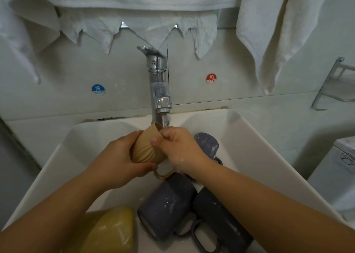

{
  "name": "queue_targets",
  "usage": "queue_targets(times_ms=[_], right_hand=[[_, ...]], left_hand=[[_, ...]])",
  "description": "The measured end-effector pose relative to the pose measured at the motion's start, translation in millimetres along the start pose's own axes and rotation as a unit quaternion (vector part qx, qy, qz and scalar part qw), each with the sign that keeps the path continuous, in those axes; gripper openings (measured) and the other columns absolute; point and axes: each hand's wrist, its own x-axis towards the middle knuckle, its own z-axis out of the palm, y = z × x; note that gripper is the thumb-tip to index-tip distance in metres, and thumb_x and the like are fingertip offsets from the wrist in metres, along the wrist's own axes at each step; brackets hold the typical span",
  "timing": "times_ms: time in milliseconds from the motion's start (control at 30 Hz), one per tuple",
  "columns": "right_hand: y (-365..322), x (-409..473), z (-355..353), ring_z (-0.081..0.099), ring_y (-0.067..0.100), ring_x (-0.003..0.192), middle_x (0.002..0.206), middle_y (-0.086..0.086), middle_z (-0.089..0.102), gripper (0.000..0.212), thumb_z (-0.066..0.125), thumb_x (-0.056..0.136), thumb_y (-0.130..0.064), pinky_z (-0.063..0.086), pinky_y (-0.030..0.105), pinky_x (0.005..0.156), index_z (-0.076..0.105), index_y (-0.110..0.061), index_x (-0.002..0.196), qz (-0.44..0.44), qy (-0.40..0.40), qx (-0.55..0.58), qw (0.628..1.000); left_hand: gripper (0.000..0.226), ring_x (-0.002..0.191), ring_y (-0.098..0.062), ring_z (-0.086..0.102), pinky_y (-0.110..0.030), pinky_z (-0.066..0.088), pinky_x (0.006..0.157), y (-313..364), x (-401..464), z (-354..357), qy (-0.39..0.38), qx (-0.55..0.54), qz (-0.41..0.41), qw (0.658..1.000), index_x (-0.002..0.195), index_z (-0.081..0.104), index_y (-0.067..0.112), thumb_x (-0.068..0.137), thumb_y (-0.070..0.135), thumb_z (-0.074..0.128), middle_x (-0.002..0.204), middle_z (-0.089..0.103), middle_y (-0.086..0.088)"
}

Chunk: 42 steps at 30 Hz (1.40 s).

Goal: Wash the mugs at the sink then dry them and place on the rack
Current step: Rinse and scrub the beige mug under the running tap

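Note:
A tan ribbed mug is held tilted over the white sink, its mouth up under the running chrome tap. My left hand grips the mug's body from the left. My right hand holds its rim side, fingers curled over the edge and thumb on the wall. The mug's handle hangs below. Three dark grey mugs lie in the basin: one behind my right hand, one at the middle, one under my right forearm.
A yellow sponge lies at the sink's near left. White towels hang above the tap. A metal wall rack sits at the right. Cold and hot stickers flank the tap.

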Motion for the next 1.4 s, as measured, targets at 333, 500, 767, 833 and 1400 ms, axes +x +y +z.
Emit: queue_targets(times_ms=[333, 500, 767, 833, 1400], right_hand=[[-3.0, -2.8, 0.4, 0.056, 0.016, 0.08, 0.094, 0.009, 0.06, 0.018, 0.046, 0.1, -0.019, 0.046, 0.017, 0.058, 0.059, -0.007, 0.101, 0.052, -0.005, 0.003, 0.999], [-2.3, -4.8, -1.5, 0.06, 0.017, 0.075, 0.077, 0.003, 0.063, 0.022, 0.055, 0.096, -0.022, 0.051, 0.034, 0.071, 0.062, -0.015, 0.076, -0.004, 0.011, 0.003, 1.0], [-2.5, -11.8, -7.7, 0.051, 0.01, 0.066, 0.068, 0.0, 0.053, 0.025, 0.06, 0.093, -0.02, 0.044, 0.024, 0.062, 0.059, -0.015, 0.069, -0.026, -0.037, -0.012, 0.999], [-2.9, -9.8, -7.2, 0.053, 0.011, 0.065, 0.07, 0.0, 0.055, 0.027, 0.059, 0.094, -0.024, 0.045, 0.023, 0.058, 0.058, -0.018, 0.068, -0.01, -0.036, -0.026, 0.999], [-1.1, -8.6, -2.8, 0.048, 0.007, 0.057, 0.058, -0.007, 0.05, 0.036, 0.057, 0.094, -0.027, 0.042, 0.029, 0.062, 0.052, -0.019, 0.059, 0.0, -0.024, -0.039, 0.999]], left_hand=[[0.089, 0.099, -0.009, 0.053, -0.026, 0.045, 0.084, -7.2, 3.5, 11.9, 0.05, 0.109, 0.018, 0.993, 0.132, 0.048, 0.028, 0.056, 0.054, 0.086, 0.118, 0.059, 0.009], [0.09, 0.093, -0.006, 0.051, -0.03, 0.052, 0.077, -3.1, 2.2, 12.4, 0.018, 0.055, -0.027, 0.998, 0.119, 0.04, 0.037, 0.045, 0.056, 0.088, 0.108, 0.049, 0.014], [0.093, 0.091, -0.008, 0.066, -0.024, 0.057, 0.071, -7.8, 1.7, 4.0, -0.089, -0.169, -0.08, 0.978, 0.122, 0.052, 0.036, 0.037, 0.049, 0.088, 0.11, 0.063, 0.012], [0.095, 0.095, -0.01, 0.064, -0.03, 0.057, 0.078, -7.3, -0.1, 7.6, -0.055, -0.139, -0.081, 0.985, 0.125, 0.046, 0.038, 0.041, 0.049, 0.09, 0.112, 0.059, 0.016], [0.1, 0.094, -0.002, 0.056, -0.029, 0.054, 0.077, 2.3, -1.6, 17.9, -0.048, -0.001, -0.034, 0.998, 0.124, 0.033, 0.046, 0.042, 0.054, 0.089, 0.11, 0.052, 0.024]])
